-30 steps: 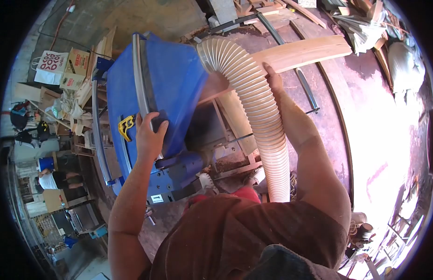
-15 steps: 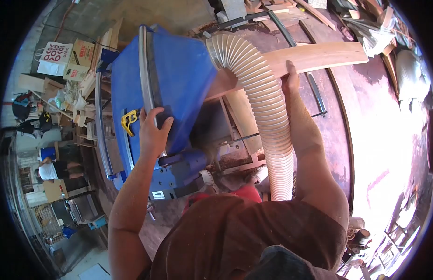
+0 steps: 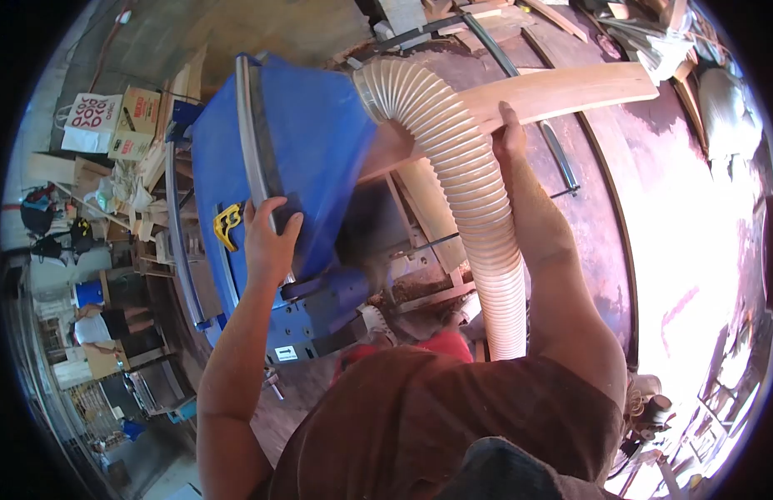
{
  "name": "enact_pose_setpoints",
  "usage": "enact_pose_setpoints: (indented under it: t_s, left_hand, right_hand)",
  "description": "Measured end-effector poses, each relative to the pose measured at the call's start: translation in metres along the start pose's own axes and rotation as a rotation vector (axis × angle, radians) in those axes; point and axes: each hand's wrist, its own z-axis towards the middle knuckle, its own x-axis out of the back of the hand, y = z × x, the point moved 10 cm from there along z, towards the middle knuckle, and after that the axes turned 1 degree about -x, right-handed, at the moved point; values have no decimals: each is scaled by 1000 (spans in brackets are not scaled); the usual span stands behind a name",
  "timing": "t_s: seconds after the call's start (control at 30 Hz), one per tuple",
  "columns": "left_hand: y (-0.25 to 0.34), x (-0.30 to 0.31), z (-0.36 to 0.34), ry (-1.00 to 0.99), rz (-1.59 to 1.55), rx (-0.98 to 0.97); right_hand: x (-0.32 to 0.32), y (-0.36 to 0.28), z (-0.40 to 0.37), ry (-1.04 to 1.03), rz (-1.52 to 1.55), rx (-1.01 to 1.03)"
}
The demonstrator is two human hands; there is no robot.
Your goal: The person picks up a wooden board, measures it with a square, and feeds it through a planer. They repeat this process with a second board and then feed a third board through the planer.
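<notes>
Cluttered wood shop, scrap timber behind the blue hood (image 3: 311, 142). Left hand (image 3: 268, 237) clamped over the hood's near rim. Right hand (image 3: 510, 133), right of the hood, lies on the board (image 3: 570, 87) edge; can't tell if its fingers wrap under. Hands well apart. Board sticks out from under the hood, behind the ribbed hose (image 3: 470, 192). Looks stiff, long, fairly heavy, probably tippy at the free end; best gripped by its long edges. Boxes (image 3: 124, 121) left of hood.
</notes>
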Motion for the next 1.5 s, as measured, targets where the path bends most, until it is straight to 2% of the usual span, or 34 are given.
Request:
enact_pose_setpoints:
  t_s: [0.1, 0.17, 0.2, 0.43, 0.63, 0.67, 0.77, 0.83, 0.93, 1.0, 1.03, 1.17, 1.23, 1.3, 1.37, 1.43, 1.47, 1.5]
  left_hand:
    - [-2, -4, 2, -48, -42, 9]
    - [-2, -3, 2, -40, -18, 13]
    - [-3, -4, 1, -34, 1, 19]
    - [0, -2, 1, -41, 6, -2]
    - [-6, -5, -1, -40, -14, 17]
    - [-6, -5, 0, -42, 5, 9]
    - [-5, -5, 0, -45, 10, -15]
    - [-6, -4, 0, -39, -9, -28]
    - [-7, -7, 0, -85, -107, -33]
    - [2, 7, -4, 86, -154, -125]
    - [1, 5, -4, 97, -170, -131]
    - [33, 41, -27, 438, -88, -533]
    - [64, 59, -56, 480, -33, -766]
    - [101, 123, -115, 623, -139, -1051]
    - [109, 196, -173, 729, -240, -1261]
    - [84, 260, -224, 1447, -519, -1396]
    - [54, 285, -242, 1453, -500, -1374]
    - [51, 299, -247, 1136, -239, -1367]
  right_hand:
    - [16, -13, 2, 118, -7, 79]
    - [21, -28, 4, 91, 30, 52]
    - [20, -44, 4, 46, 70, 131]
    - [41, -85, -19, 120, 121, 315]
    - [67, -172, -63, 211, 169, 469]
    - [88, -192, -58, 173, 153, 556]
    - [113, -247, -89, 234, 234, 667]
    - [92, -275, -135, 284, 272, 705]
    - [71, -319, -182, 91, 178, 845]
    - [34, -335, -228, 39, 168, 893]
    - [17, -342, -251, 20, 175, 940]
    - [-56, -355, -338, -94, 149, 1054]
    - [-91, -348, -376, -157, 190, 1051]
    - [-144, -329, -420, -300, 123, 1018]
    - [-189, -294, -462, -349, 119, 967]
    - [-225, -248, -499, -369, 169, 871]
    - [-242, -224, -512, -446, 187, 797]
    - [-256, -199, -530, -453, 186, 777]
